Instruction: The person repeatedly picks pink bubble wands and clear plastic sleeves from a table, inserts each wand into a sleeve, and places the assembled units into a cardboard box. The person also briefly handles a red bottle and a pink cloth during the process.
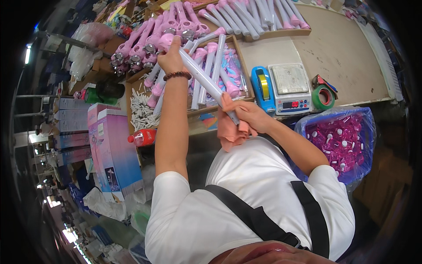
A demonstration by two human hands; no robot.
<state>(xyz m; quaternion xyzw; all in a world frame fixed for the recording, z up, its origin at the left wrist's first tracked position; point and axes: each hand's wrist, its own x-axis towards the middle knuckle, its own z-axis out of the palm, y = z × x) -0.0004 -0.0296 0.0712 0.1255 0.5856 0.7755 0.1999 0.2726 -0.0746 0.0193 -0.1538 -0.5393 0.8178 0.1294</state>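
A white tube with a pink end slants across in front of me, from upper left down to the middle. My left hand is closed round its upper part, near the pink end. Lower down, my right hand grips a peach-coloured cloth that wraps round the tube's lower end. The tip of the tube shows past the cloth. Under the tube lies an open cardboard box with similar tubes, small white sticks and pink-and-blue packets.
Pink pieces with silvery ends lie at the far left, with more tubes in a tray behind. To the right are a blue tape dispenser, a scale, green tape and a blue bin of magenta bottles. A red-labelled bottle is at left.
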